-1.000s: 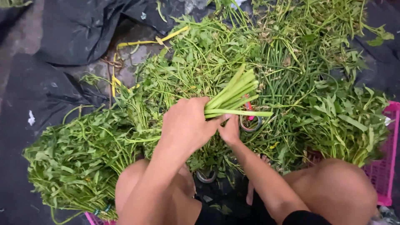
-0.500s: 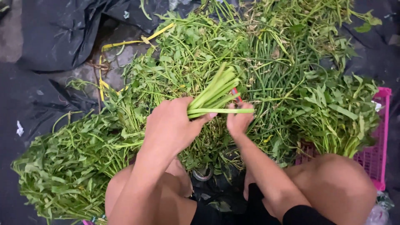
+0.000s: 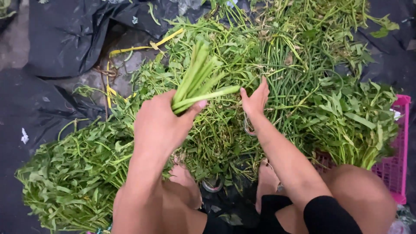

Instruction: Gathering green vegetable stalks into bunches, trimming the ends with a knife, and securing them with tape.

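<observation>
A bundle of pale green stems (image 3: 200, 80) sits gripped in the closed left hand (image 3: 159, 125) — just beside it, the right hand (image 3: 255, 99) spreads open, fingers touching the leafy greens heap (image 3: 303, 86) beyond both hands.

The floor (image 3: 17, 52) was bare grey concrete at the upper left. Black sheeting (image 3: 65, 39) covered most of it, crumpled and folded. On the sheeting lay a wide heap of greens (image 3: 303, 65), leafy at the left and right. Yellow strapping (image 3: 130, 48) lay by the heap's upper left edge. A pink crate (image 3: 401, 160) stood at the right.
</observation>
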